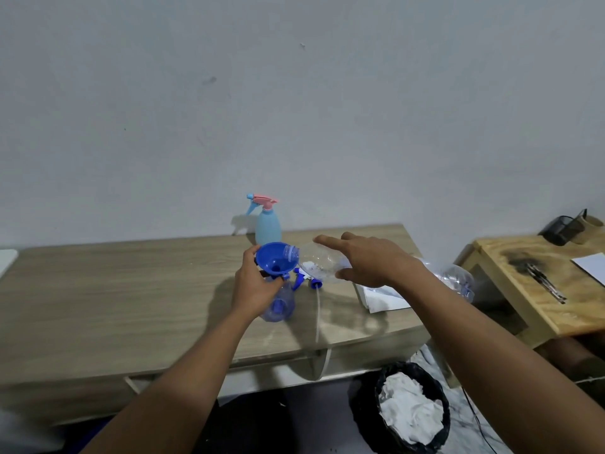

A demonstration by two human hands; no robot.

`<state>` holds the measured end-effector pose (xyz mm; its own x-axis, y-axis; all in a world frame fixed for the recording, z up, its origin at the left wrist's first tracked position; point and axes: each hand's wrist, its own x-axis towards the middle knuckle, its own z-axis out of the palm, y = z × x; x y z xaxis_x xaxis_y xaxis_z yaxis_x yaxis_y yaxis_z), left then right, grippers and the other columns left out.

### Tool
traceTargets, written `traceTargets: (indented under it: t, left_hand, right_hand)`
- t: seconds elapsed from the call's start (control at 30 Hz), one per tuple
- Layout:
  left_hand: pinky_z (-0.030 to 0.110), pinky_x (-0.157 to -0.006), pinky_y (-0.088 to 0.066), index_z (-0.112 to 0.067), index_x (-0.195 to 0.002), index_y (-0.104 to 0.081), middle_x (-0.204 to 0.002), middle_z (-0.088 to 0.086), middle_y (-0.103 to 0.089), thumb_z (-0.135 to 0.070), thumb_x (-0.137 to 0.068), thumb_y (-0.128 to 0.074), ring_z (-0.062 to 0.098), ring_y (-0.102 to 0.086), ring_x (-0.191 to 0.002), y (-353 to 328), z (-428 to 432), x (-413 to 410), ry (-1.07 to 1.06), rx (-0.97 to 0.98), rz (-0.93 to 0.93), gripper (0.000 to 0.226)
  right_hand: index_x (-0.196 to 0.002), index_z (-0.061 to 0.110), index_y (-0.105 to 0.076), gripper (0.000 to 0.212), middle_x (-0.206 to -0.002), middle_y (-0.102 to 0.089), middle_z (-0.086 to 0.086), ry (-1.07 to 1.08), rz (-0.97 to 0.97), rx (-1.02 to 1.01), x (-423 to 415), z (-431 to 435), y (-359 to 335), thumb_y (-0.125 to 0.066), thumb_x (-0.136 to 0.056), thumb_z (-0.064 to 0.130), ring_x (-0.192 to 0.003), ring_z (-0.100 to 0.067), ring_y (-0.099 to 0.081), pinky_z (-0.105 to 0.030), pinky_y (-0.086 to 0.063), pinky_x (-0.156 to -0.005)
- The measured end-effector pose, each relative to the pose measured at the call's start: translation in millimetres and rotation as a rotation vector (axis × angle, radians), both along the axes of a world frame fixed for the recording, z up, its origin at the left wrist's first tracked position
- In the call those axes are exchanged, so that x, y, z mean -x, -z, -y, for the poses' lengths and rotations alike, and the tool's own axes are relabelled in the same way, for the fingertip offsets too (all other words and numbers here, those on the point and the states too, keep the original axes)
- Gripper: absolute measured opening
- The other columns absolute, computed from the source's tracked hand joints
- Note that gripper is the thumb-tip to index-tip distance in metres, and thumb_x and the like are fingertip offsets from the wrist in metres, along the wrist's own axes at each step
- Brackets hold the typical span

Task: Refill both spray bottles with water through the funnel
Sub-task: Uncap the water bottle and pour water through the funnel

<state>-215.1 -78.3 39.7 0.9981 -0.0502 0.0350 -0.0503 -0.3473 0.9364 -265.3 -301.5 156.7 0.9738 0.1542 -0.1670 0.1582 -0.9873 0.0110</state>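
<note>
A blue funnel (273,258) sits in the neck of a clear blue-tinted spray bottle (278,304) standing on the wooden table (131,290). My left hand (253,285) grips the funnel and the bottle's neck. My right hand (370,258) holds a clear plastic water bottle (314,262) tipped sideways, its open mouth over the funnel's rim. The blue and white spray head (306,278) with its long dip tube lies on the table just right of the bottle. A light blue spray bottle (267,224) with a pink trigger stands capped at the back by the wall.
Another clear plastic bottle (453,278) lies at the table's right end, beside white papers (381,298). A black bin (406,411) with white rags stands on the floor below. A second wooden table (537,283) with a black object is at the right.
</note>
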Motion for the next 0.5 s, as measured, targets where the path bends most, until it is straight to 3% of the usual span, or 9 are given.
traceTargets:
  t: [0.3, 0.5]
  left_hand:
    - [0.029, -0.081, -0.055, -0.027, -0.13, -0.043, -0.109, -0.013, -0.06, -0.02, -0.066, -0.089, 0.014, -0.065, -0.098, 6.7, -0.9, -3.6, -0.005, -0.011, 0.007, 0.079]
    - [0.029, -0.081, -0.055, -0.027, -0.131, -0.043, -0.112, -0.011, -0.061, -0.021, -0.065, -0.089, 0.015, -0.065, -0.1, 7.6, -1.0, -4.9, -0.002, -0.017, 0.014, 0.08]
  right_hand:
    - [-0.15, 0.054, -0.013, 0.073, -0.133, -0.05, 0.002, -0.016, 0.01, 0.048, -3.3, -2.7, -5.3, -0.056, -0.093, 0.039, -0.101, -0.029, -0.063, -0.039, -0.051, -0.076]
    - [-0.15, 0.054, -0.014, 0.072, -0.134, -0.05, 0.002, -0.037, 0.032, 0.098, -4.1, -5.1, -7.5, -0.054, -0.093, 0.037, -0.102, -0.03, -0.063, -0.04, -0.051, -0.076]
